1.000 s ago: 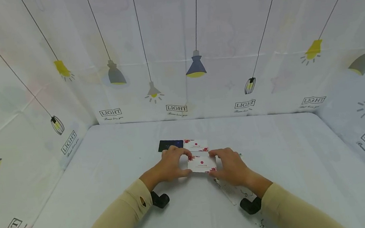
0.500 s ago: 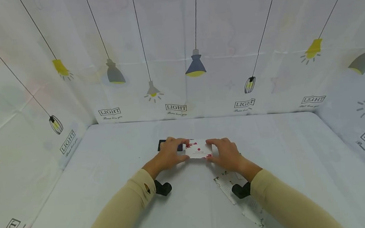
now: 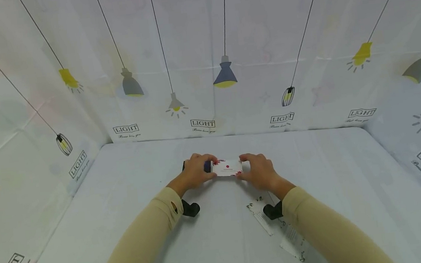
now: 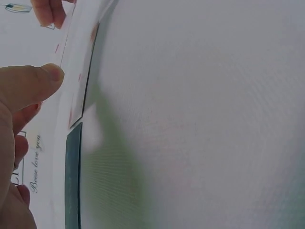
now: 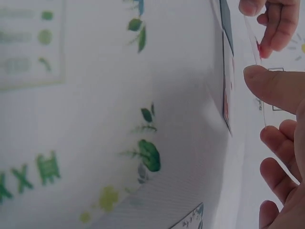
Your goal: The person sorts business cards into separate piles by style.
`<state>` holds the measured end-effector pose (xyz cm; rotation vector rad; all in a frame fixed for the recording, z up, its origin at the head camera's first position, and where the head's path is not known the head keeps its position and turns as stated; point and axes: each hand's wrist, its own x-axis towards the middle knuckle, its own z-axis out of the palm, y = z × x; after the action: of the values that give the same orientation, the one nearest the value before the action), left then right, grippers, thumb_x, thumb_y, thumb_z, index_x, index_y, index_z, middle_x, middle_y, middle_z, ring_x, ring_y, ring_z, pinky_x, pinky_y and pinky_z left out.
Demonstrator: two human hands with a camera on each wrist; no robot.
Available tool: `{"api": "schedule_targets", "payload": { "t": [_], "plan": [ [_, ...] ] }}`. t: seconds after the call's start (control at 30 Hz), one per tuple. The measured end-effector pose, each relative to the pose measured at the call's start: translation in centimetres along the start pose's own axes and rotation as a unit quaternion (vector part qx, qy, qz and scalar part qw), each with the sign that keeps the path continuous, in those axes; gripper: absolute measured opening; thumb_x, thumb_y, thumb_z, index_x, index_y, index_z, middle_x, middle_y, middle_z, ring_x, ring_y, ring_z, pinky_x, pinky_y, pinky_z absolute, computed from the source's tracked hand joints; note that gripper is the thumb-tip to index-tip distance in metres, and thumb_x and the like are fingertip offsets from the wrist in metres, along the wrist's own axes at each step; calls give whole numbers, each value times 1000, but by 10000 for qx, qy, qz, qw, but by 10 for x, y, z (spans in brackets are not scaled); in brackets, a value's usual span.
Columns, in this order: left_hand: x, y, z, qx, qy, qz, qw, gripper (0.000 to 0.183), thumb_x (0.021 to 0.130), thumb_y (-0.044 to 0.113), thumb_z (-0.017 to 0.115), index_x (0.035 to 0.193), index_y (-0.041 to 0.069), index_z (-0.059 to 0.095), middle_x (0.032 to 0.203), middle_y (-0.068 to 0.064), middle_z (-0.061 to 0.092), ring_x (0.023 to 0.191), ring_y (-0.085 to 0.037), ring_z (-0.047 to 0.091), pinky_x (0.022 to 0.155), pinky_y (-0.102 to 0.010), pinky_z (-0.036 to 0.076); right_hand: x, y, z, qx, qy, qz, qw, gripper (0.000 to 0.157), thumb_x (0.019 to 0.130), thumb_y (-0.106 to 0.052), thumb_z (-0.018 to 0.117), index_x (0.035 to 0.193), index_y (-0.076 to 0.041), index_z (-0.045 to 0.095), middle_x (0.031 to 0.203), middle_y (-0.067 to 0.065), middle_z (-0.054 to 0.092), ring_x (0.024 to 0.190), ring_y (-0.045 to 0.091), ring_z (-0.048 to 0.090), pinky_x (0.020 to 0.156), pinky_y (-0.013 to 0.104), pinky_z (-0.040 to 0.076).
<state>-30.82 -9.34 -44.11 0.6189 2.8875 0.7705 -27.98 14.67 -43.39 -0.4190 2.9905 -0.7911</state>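
Note:
A white card with red floral corners [image 3: 227, 169] is held between both hands. My left hand [image 3: 196, 171] pinches its left edge, and my right hand [image 3: 261, 171] pinches the right one. In the right wrist view the held card [image 5: 253, 38] appears nearly edge-on, raised off the table. Beneath it lies another white card with red marks [image 5: 228, 78], mostly hidden from the head camera. Adjoining that one is a dark blue card [image 4: 73, 176], flat on the table; only a bit shows past my left fingers in the head view.
White cards with green leaf prints [image 3: 259, 213] lie nearer, partly under the right forearm; one [image 5: 150, 155] looms blurred in the right wrist view. Black wrist-worn pieces [image 3: 191, 209] stick out below both cuffs. A white cloth wall printed with lamps [image 3: 224, 73] stands behind the table [image 3: 148, 239].
Both hands have carried the white-and-red card away from the body, over the lying white card. The leaf-print cards, earlier mostly covered by the right arm, show more.

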Motion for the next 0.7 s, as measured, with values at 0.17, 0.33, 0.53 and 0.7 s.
{"api": "schedule_targets", "payload": {
  "t": [0.17, 0.33, 0.53, 0.7],
  "plan": [
    [7, -3, 3, 13, -31, -171, 9998, 47, 91, 31, 75, 135, 23, 60, 134, -9, 58, 130, -30, 41, 101, -50, 31, 6, 2, 0, 117, -181, 140, 9997, 62, 91, -30, 74, 144, -8, 52, 141, 15, 54, 127, 40, 44, 104, 60, 31],
    [9, -7, 3, 148, -55, -174, 9997, 45, 92, 29, 75, 133, 21, 60, 133, -8, 58, 130, -30, 41, 101, -51, 31, 14, 3, 3, 259, -316, 194, 9990, 59, 93, -27, 72, 145, -9, 52, 142, 15, 54, 126, 39, 46, 104, 59, 33],
    [10, -12, 2, 222, -45, -244, 9994, 42, 92, 28, 75, 131, 21, 62, 131, -7, 59, 130, -30, 41, 100, -50, 30, 20, -1, 3, 330, -401, 247, 9983, 56, 93, -24, 70, 144, -10, 53, 143, 15, 53, 129, 39, 44, 104, 58, 32],
    [13, -9, 1, 215, -76, -254, 9994, 41, 92, 29, 74, 131, 22, 61, 132, -8, 59, 129, -30, 41, 102, -50, 30, 21, -1, 1, 325, -463, 360, 9977, 56, 93, -23, 69, 144, -9, 52, 145, 16, 52, 132, 41, 41, 107, 60, 30]
  ]
}}
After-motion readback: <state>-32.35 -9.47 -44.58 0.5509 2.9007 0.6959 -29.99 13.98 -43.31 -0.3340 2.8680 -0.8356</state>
